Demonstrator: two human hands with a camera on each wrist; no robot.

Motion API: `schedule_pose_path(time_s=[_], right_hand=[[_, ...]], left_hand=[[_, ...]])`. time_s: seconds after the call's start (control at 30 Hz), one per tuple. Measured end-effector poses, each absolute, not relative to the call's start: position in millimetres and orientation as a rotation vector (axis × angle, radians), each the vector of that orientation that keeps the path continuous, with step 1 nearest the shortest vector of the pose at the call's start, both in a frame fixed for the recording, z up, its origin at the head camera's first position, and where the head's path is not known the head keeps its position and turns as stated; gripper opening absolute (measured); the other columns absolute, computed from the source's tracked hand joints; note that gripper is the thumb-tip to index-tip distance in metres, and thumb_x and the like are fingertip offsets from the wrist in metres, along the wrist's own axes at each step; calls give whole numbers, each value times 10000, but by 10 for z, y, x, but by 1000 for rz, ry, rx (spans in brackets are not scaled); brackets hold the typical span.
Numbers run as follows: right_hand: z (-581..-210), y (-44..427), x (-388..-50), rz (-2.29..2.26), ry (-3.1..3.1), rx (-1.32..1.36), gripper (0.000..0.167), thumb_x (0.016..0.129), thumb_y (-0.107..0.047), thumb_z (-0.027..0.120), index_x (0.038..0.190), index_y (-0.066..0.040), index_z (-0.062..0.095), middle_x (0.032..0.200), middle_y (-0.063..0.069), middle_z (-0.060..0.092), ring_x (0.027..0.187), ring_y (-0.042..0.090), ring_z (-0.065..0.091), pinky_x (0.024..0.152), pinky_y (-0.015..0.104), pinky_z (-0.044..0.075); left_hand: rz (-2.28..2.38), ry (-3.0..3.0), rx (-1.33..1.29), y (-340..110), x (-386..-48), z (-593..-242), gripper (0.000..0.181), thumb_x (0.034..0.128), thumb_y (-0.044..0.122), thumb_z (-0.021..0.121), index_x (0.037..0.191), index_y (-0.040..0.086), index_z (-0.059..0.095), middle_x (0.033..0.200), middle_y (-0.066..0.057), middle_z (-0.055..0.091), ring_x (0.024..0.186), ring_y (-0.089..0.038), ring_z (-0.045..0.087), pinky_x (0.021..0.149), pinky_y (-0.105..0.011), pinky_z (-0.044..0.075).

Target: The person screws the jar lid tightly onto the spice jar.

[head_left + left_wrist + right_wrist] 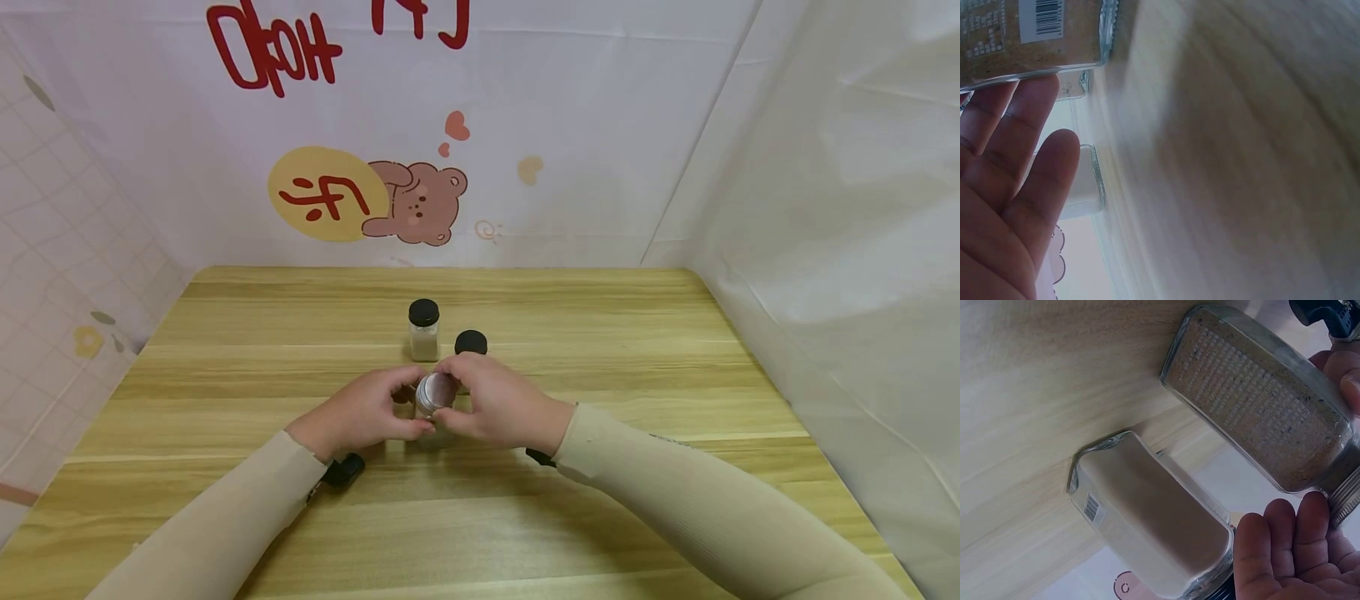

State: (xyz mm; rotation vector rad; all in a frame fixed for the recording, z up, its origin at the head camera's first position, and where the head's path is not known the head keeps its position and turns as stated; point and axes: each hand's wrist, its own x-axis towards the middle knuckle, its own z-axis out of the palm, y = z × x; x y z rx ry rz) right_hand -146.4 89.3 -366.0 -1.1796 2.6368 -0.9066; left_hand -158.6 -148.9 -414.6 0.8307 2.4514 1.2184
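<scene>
A square glass jar of brown speckled contents (1254, 400) has a silver ribbed top (437, 392), with no black cap on it. My left hand (367, 410) grips this jar from the left, thumb at the near side; in the left wrist view, fingers (1029, 112) lie against its glass (1079, 37). From the right, my right hand (504, 404) pinches the silver top between thumb and fingers. In the right wrist view, fingertips (1313, 512) touch the ribbed rim (1346, 499).
Behind the hands stand two black-capped jars, one with pale contents (423, 333) and one mostly hidden by my right hand (471, 342). The wooden table (480, 533) meets a printed white curtain (585, 125) at its back edge.
</scene>
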Motion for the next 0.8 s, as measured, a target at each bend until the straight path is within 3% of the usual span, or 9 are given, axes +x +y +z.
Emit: schedule_pose_path(time_s=[0.8], right_hand=[[-3676, 880, -1484, -899, 2643, -1200, 335, 932, -153, 787, 1216, -23, 668, 1111, 49, 657, 1016, 150, 642, 926, 267, 560]], left_hand=[[1249, 2435, 854, -1491, -1584, -4161, 502, 864, 349, 871, 1311, 298, 648, 1194, 133, 703, 1039, -123, 645, 969, -417, 554]])
